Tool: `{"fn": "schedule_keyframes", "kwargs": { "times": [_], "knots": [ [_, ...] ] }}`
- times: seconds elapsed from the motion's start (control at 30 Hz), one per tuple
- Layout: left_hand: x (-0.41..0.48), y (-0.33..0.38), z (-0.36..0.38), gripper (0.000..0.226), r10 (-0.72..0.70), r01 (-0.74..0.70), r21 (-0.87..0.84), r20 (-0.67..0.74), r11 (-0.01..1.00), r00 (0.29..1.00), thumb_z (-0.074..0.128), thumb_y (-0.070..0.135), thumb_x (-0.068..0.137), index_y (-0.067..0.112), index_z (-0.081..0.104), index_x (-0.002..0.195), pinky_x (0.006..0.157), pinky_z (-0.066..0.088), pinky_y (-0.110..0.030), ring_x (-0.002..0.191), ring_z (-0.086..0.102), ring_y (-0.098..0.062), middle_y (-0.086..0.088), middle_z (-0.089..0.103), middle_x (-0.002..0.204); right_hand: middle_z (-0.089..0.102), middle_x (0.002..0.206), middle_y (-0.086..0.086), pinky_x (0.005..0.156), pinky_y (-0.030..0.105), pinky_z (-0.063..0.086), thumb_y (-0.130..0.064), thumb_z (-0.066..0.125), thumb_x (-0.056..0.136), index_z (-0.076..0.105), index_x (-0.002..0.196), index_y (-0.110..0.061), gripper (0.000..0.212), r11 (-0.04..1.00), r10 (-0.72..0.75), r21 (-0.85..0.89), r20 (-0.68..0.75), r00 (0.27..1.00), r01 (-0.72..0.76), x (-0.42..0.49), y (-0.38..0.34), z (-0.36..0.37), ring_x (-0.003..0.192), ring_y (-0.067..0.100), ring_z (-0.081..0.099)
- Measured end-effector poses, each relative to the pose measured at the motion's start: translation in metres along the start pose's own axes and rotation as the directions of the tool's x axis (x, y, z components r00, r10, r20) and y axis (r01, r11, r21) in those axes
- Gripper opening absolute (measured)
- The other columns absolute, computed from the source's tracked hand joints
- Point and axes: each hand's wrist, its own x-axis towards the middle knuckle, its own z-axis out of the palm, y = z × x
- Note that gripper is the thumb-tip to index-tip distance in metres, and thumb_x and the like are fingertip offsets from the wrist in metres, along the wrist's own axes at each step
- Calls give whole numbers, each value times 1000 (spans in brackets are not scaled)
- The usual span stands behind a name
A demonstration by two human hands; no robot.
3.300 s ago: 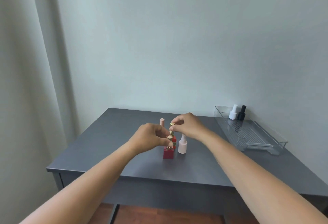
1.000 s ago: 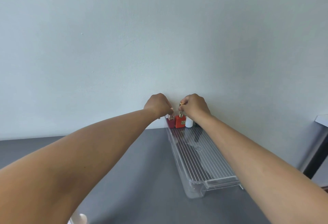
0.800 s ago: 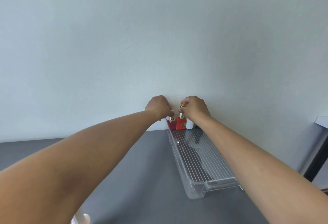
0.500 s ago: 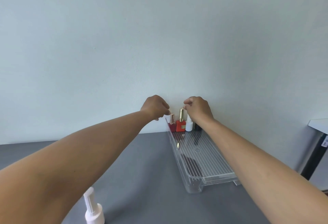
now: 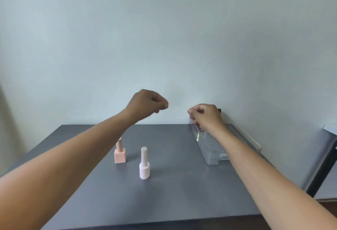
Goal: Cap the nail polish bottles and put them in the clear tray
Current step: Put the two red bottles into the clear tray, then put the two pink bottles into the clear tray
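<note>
Both hands hung loosely curled and empty: left hand [image 5: 147, 105] at twelve o'clock above the grey table [image 5: 182, 193], right hand [image 5: 206, 117] at one. The clear tray [image 5: 212, 158] lay at two. The pink square bottle [image 5: 120, 155] and white round bottle [image 5: 144, 164], seemingly capped, stood toward nine and probably needed carrying over next. The right hand hid the tray's far end.

No readable text, label or number anywhere.
</note>
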Motion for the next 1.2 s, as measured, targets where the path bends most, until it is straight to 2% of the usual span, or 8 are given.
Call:
{"fn": "schedule_keyframes", "kwargs": {
  "times": [0.1, 0.17, 0.4, 0.5, 0.63, 0.8, 0.97, 1.2],
  "knots": [
    [-33, -17, -23, 2, -17, 17, 9, -30, 1000, 999, 76, 28, 82, 30, 77, 81, 47, 39, -6, 66, 63, 10, 26, 73, 76, 73, 76, -8, 56, 22, 47, -25, 66, 84, 72, 75, -22, 11, 1000, -15, -18, 116, 993, 18, -32, -13, 21, 67, 8, 64],
    [-52, -34, -37, 3, -40, 41, 15, -57, 999, 998, 77, 30, 81, 31, 77, 84, 60, 45, -10, 77, 65, 12, 26, 73, 79, 75, 82, -4, 58, 23, 48, -30, 67, 85, 73, 78, -23, 12, 1000, -17, -20, 189, 982, 21, -50, -21, 36, 69, 9, 64],
    [-92, -95, -61, 25, -184, 187, 71, -48, 980, 982, 82, 31, 76, 35, 70, 97, 75, 45, -23, 93, 64, -6, 11, 68, 95, 72, 94, -9, 58, 14, 41, -44, 80, 74, 72, 98, -23, 33, 992, 18, -126, 365, 931, 30, -86, -33, 84, 85, 4, 65],
    [-98, -112, -60, 35, -232, 234, 65, -38, 970, 972, 83, 32, 73, 35, 66, 104, 77, 46, -25, 95, 64, -7, 9, 68, 98, 71, 95, -3, 72, 21, 48, -41, 84, 70, 72, 99, -21, 38, 989, 25, -144, 370, 929, 31, -93, -34, 97, 88, 9, 64],
    [-99, -122, -52, 41, -262, 265, 66, -49, 962, 964, 84, 33, 72, 30, 67, 109, 76, 46, -25, 95, 64, -7, 8, 70, 99, 67, 83, -11, 63, 20, 43, -34, 84, 68, 71, 90, -25, 27, 977, 28, -208, 338, 941, 46, -97, -33, 105, 77, 6, 61],
    [-101, -128, -43, 16, -268, 271, 54, -52, 961, 962, 81, 30, 76, 25, 73, 90, 62, 44, -24, 81, 63, -7, 12, 73, 87, 67, 80, -9, 58, 20, 43, -27, 82, 70, 69, 82, -23, 18, 968, 27, -246, 322, 946, 55, -98, -30, 108, 71, 8, 59],
    [-102, -127, -38, 7, -259, 265, 69, -84, 962, 962, 77, 30, 80, 25, 73, 84, 60, 43, -24, 76, 61, -3, 13, 73, 82, 67, 75, -13, 56, 20, 43, -23, 77, 74, 66, 71, -27, 13, 972, 30, -230, 308, 951, 44, -99, -24, 108, 67, 4, 60],
    [-102, -115, -34, 14, -231, 238, 87, -90, 967, 969, 74, 37, 80, 23, 73, 81, 74, 57, -35, 82, 66, -11, 10, 74, 82, 71, 77, -9, 56, 23, 48, -21, 76, 76, 68, 74, -25, 10, 985, 44, -172, 311, 950, 11, -97, -23, 96, 66, 9, 64]
  ]
}}
